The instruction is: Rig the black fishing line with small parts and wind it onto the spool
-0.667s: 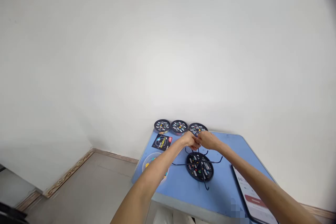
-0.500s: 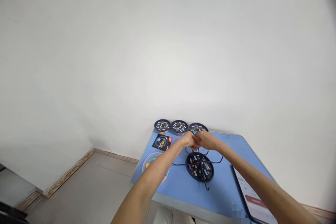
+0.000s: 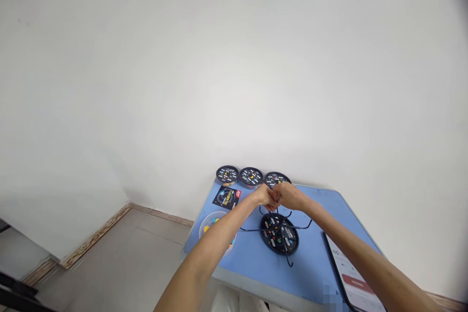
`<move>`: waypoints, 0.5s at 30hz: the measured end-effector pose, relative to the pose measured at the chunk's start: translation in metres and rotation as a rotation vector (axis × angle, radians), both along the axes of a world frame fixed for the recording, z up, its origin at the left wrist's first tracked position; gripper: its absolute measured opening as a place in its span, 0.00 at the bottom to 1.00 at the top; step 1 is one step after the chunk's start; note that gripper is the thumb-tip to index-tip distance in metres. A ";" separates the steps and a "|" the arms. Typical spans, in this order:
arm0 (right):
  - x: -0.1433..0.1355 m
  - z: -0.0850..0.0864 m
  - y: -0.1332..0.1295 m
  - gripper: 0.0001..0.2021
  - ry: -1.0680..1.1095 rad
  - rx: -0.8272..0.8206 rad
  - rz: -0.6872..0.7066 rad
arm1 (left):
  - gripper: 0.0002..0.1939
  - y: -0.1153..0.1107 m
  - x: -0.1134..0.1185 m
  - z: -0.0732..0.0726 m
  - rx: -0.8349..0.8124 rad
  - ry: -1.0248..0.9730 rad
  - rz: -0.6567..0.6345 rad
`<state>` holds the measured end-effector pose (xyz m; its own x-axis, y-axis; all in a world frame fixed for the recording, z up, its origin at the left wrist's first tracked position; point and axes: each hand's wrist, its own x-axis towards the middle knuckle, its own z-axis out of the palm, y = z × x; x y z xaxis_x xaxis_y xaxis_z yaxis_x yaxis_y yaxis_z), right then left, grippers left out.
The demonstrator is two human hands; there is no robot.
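Observation:
A black wire stand [image 3: 302,227] with several thin arms bent up at their ends rises over the blue table. Behind and under its arms is a black round lid [image 3: 271,241] printed with small coloured pictures. My left hand [image 3: 266,197] is closed at the top of the stand, fingers curled inward. Pressed close beside it, my right hand [image 3: 288,196] pinches at the same spot. The fingers cover most of what they hold there; a small dark bit shows between them.
Three round tubs with black printed lids [image 3: 227,174] line the wall side of the table [image 3: 248,265]. A black printed card [image 3: 226,197] lies in front of them. My left forearm partly covers a clear tub [image 3: 205,222] of coloured pieces. A phone [image 3: 351,268] lies at the right.
The view has shifted very slightly. My right fingers have shifted a little, and a small dark bit now shows between the two hands. The stand and lid look the same.

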<state>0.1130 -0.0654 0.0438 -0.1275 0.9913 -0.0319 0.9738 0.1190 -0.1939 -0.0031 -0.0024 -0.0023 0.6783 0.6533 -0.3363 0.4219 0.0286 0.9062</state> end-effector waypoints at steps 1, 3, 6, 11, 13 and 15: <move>0.002 0.000 0.001 0.08 0.009 0.010 -0.001 | 0.08 -0.001 0.000 0.000 0.012 -0.004 0.008; 0.005 0.000 0.003 0.09 0.018 0.036 -0.022 | 0.08 -0.004 0.000 0.002 0.043 -0.015 0.021; 0.009 0.005 0.003 0.09 0.036 0.093 -0.045 | 0.13 -0.008 -0.004 0.011 0.057 -0.035 0.022; 0.004 0.027 -0.022 0.10 0.179 0.201 0.001 | 0.16 -0.009 -0.036 0.039 0.102 -0.127 0.090; -0.008 0.036 -0.038 0.09 0.240 0.228 0.022 | 0.13 -0.011 -0.061 0.050 0.140 -0.182 0.152; -0.027 0.041 -0.053 0.09 0.309 0.208 0.094 | 0.11 -0.018 -0.091 0.057 0.181 -0.231 0.229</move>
<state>0.0864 -0.1182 0.0849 -0.1901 0.9562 0.2226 0.8564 0.2724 -0.4386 -0.0942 -0.0203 0.0542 0.5520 0.8319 -0.0565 0.2070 -0.0710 0.9758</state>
